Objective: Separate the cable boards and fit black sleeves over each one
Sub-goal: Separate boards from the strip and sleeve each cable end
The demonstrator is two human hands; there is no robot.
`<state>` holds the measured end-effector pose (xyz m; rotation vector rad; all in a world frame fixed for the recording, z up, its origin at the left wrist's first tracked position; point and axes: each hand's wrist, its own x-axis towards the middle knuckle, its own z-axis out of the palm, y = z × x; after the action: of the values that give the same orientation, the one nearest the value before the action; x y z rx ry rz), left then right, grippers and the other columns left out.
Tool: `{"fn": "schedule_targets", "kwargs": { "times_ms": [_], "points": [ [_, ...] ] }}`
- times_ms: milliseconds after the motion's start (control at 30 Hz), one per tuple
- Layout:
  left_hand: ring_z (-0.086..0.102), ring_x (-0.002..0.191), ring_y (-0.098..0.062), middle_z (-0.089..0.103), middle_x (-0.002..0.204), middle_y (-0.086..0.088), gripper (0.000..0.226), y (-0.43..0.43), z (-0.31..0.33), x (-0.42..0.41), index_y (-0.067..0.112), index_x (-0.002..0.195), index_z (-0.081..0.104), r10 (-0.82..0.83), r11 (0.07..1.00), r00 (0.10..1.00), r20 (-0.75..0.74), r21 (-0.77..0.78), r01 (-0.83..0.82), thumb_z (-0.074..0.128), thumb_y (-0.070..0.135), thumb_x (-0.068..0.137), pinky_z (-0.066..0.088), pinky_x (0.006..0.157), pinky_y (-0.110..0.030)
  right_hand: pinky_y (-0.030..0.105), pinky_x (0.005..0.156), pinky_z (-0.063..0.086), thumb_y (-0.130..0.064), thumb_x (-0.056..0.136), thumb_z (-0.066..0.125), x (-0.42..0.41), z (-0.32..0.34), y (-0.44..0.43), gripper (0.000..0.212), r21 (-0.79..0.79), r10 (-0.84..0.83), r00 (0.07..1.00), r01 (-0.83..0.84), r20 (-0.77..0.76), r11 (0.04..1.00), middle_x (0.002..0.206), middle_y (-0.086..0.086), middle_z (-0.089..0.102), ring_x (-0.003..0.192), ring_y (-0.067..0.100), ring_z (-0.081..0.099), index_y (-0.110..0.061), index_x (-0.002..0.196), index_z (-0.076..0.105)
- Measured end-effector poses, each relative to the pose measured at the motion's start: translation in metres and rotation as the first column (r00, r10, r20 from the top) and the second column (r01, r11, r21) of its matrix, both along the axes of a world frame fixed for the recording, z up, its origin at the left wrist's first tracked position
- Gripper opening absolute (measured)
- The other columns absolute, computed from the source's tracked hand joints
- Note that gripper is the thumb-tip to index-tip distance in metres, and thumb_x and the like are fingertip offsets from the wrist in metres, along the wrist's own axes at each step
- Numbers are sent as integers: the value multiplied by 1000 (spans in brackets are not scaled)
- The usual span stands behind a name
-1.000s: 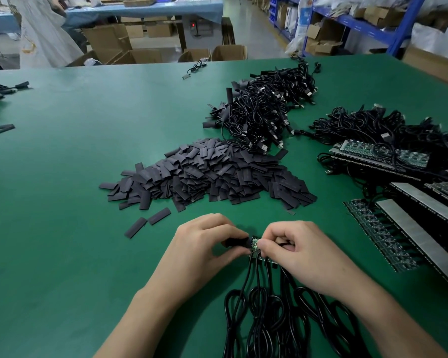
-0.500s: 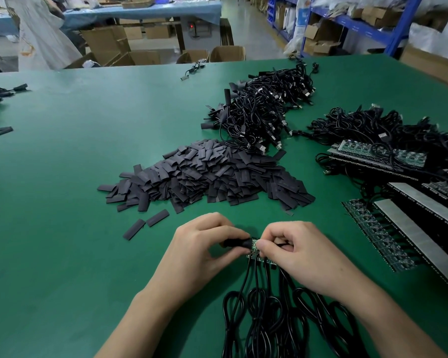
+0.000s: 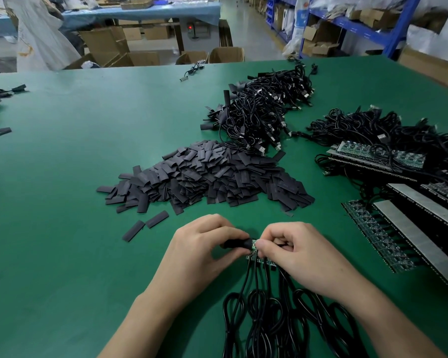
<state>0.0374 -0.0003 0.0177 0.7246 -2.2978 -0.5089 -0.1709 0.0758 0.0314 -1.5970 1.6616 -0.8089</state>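
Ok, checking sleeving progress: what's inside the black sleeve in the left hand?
A small green cable board shows at the mouth of the black tubular sleeve; how far it goes in is covered by the sleeve and the left hand.

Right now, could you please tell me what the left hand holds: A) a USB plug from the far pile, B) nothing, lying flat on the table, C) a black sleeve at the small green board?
C: the left hand pinches a black sleeve against the end of the green board, which the right hand grips.
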Motion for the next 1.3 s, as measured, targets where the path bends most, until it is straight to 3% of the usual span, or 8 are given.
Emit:
{"fn": "schedule_targets", "kwargs": {
  "times_ms": [433, 600, 800, 967, 1300],
  "points": [
    [65, 81, -11, 68, 91, 10, 23, 0, 4, 2, 21, 102, 79, -11, 991, 996, 93, -132, 23, 72, 41, 91, 56, 70, -32, 21, 47, 23, -39, 99, 60, -2, 0, -1, 28, 4, 5, 1000, -5, 9, 1000, 50, -10, 39, 47, 5, 29, -32, 74, 70],
    [66, 81, -6, 69, 91, 11, 23, 1, 4, 1, 22, 99, 80, -1, 1000, 1000, 18, -8, 1, 77, 41, 88, 57, 73, -31, 17, 46, 27, -39, 99, 60, 1, -1, 0, 29, -6, 0, 1000, 0, 7, 1000, 50, -12, 42, 45, 5, 31, -29, 73, 68],
    [66, 86, -2, 68, 92, 16, 18, 0, 3, 0, 28, 98, 79, -10, 991, 998, 68, 137, 1, 81, 40, 84, 56, 78, -31, 21, 49, 30, -39, 98, 62, 2, -4, 0, 28, -20, -2, 999, 1, -50, 1000, 52, -10, 46, 46, 5, 34, -31, 72, 65],
    [68, 92, -6, 70, 94, 17, 17, -2, 3, 2, 31, 102, 80, -23, 961, 1000, 17, 275, 18, 82, 36, 86, 54, 84, -29, 18, 48, 32, -40, 98, 60, -1, -1, 0, 32, -26, -18, 1000, 17, -22, 1000, 51, -12, 47, 45, 4, 35, -25, 70, 65],
    [67, 91, -6, 71, 92, 17, 16, -1, 6, 2, 31, 100, 81, 1, 947, 1000, 0, 321, -1, 82, 32, 84, 50, 82, -21, 16, 47, 33, -38, 99, 60, -2, 3, 0, 36, -9, -43, 999, 43, -19, 999, 45, -13, 40, 42, 5, 33, -24, 66, 64]
  ]
}}
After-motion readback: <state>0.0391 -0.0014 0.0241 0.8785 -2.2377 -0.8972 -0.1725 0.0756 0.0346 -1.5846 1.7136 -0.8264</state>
